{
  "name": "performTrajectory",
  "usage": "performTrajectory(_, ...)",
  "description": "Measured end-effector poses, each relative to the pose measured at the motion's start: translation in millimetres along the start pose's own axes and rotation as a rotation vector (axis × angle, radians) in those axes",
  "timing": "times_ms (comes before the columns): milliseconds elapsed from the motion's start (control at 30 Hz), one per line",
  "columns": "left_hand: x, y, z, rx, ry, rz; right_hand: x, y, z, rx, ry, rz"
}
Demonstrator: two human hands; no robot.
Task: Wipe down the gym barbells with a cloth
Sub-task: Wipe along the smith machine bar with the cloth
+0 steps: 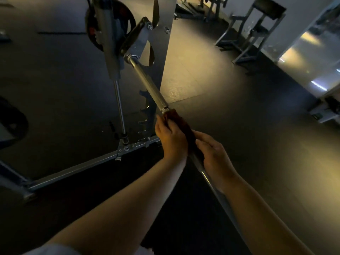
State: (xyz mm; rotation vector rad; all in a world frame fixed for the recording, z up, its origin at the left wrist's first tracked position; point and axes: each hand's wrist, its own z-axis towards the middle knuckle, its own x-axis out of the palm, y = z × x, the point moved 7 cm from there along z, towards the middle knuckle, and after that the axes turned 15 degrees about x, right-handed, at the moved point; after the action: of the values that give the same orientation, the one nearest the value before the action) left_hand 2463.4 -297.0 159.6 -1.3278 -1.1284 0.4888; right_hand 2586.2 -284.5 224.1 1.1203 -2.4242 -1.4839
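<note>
The Smith machine frame (162,43) stands on the dark floor (239,126). It carries a weight plate (110,24) at the upper left and a vertical guide rod (119,103).

The barbell (149,83) is captive in this frame. It runs diagonally from its carriage at the top centre down toward the person. It is a rigid steel shaft, and the frame bears its weight, so the hands need only slide along it, not lift it. The exposed far section looks knurled and should drag on fabric. The near section looks smooth and should pass freely.

The cloth (176,120) is dark reddish-brown, soft and thin. It is wrapped round the shaft at mid-length, just below the knurled section.

The left hand (171,140) grips the cloth's far part, fingers curled round cloth and bar together. The right hand (215,157) is curled round the bar at the cloth's near end. In the dim light fabric appears to lie under its fingers, though this is not certain.

The recommended hold is a full wrap, with fabric between skin and steel and firm pressure over the knurl.
</note>
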Motion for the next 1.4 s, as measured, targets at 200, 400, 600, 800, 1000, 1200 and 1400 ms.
performTrajectory(200, -1, -1, -58, 0.075, -0.02, -0.119, 2, 1, -5, -0.189, -0.018, -0.125)
performTrajectory(400, 7, 6, -98, 0.033, 0.045, -0.133, -20, -10, -5, -0.259, -0.199, -0.179)
performTrajectory(600, 2, -16, -28, 0.014, 0.025, -0.117, 11, -3, 11, -0.333, 0.031, -0.385)
performTrajectory(800, 1, 13, -66, -0.007, 0.148, -0.185, 11, -5, 22, -0.301, 0.041, -0.43)
performTrajectory(1000, 1, -2, -29, 0.042, 0.106, -0.108, 9, -10, 21, -0.302, 0.072, -0.441)
performTrajectory(1200, 3, -14, 18, 0.028, 0.041, -0.11, 16, -6, 30, -0.302, 0.066, -0.575)
performTrajectory(1400, 3, 5, -25, -0.025, 0.139, -0.228, 28, 11, 35, -0.244, 0.066, -0.458)
